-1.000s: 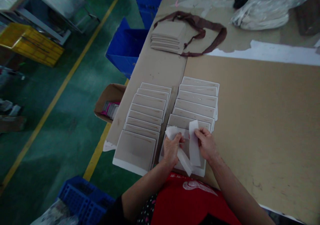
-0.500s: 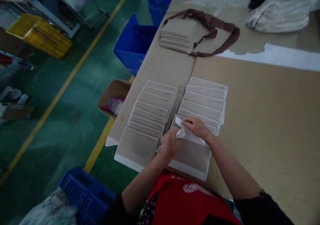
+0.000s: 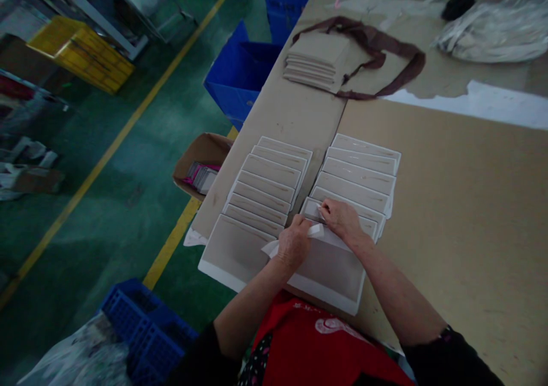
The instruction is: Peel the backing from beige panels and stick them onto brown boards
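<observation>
My left hand [image 3: 294, 243] is closed around a white paper strip [image 3: 315, 231]. One end sticks out to the right of the fist and a pointed white end shows on its left. Just to the right, my right hand [image 3: 342, 219] pinches a thin white piece, seemingly paper, at its fingertips. Both hands are over the near end of a row of overlapping grey-beige panels [image 3: 357, 169] with white edges. The nearest panel [image 3: 329, 269] of that row lies partly under my hands and wrists. Left of it runs a second overlapping row of similar panels [image 3: 274, 172].
A stack of beige pieces [image 3: 314, 57] with a brown strap [image 3: 406, 69] lies farther back on the table [image 3: 462, 203]. Beyond the table's left edge are a cardboard box [image 3: 188, 152], a blue bin [image 3: 231, 83] and blue crates [image 3: 145, 334]. Plastic-wrapped goods [image 3: 492, 35] lie at the back right.
My hands have drawn slightly apart, and the white flap that stood up between them has come down. More white paper shows left of my left hand. The whole view has shifted slightly.
</observation>
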Demonstrator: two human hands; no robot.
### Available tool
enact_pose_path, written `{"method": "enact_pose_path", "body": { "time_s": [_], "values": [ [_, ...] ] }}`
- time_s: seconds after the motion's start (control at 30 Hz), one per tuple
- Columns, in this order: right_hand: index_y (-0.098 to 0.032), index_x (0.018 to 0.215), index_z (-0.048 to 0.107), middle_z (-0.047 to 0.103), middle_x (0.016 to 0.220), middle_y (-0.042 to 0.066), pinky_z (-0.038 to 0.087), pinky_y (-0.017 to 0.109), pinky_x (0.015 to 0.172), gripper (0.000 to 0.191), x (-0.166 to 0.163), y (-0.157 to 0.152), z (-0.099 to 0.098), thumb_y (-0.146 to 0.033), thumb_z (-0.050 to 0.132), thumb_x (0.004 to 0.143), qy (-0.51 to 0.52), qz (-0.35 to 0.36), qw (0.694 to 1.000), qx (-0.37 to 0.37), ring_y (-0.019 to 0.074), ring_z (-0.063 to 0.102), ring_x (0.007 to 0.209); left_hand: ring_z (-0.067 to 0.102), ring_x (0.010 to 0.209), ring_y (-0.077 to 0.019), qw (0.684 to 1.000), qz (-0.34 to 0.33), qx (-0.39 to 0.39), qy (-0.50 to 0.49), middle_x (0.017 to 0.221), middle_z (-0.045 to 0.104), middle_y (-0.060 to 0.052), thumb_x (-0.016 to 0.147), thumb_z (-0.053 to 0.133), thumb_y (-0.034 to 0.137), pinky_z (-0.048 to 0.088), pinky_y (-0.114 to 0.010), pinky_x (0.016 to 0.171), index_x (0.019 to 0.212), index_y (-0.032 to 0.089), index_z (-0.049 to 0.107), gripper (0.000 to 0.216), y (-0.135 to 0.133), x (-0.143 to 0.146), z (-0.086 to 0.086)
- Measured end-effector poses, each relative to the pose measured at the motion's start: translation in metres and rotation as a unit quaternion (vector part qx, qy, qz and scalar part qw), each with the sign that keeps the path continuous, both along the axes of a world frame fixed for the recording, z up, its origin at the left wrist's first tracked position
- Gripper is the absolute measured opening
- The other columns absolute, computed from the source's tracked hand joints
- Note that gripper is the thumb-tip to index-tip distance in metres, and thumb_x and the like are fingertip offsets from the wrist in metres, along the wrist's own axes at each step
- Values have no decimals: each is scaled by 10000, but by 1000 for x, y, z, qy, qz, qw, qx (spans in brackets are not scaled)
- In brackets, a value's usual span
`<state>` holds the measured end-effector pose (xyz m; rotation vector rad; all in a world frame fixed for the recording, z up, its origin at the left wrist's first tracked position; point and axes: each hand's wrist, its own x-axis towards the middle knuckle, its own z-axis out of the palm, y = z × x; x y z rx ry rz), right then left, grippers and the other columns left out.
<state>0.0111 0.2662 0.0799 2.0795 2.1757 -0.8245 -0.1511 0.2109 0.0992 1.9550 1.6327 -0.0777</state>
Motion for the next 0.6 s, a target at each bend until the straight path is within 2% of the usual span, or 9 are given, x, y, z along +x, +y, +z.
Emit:
{"method": "enact_pose_path", "body": {
  "time_s": [0.33, 0.47, 0.6],
  "values": [
    [-216, 938, 696, 728, 891, 105, 343, 290, 646, 283, -5, 2, -2, -354, 449, 944, -8, -35, 999, -13, 220, 637, 809, 639, 966, -179, 1000, -9, 3, 24, 1306, 490, -49, 930, 404, 138, 518, -290, 789, 1255, 272, 497, 363, 14, 6, -6],
    [-211, 899, 693, 723, 843, 79, 344, 278, 651, 266, -5, 0, -6, -336, 460, 925, 62, -74, 995, 12, 196, 614, 762, 638, 963, -182, 1000, -1, 6, 9, 1298, 475, -47, 922, 420, 150, 520, -290, 779, 1243, 285, 502, 358, 12, 6, -6],
    [-199, 805, 676, 685, 727, 28, 337, 258, 614, 240, -5, -1, -9, -360, 511, 872, 190, -110, 976, 9, 162, 570, 663, 636, 953, -188, 1000, 19, 4, 4, 1234, 489, -54, 890, 448, 126, 516, -294, 791, 1156, 245, 530, 303, 10, 4, -10]
  ]
}}
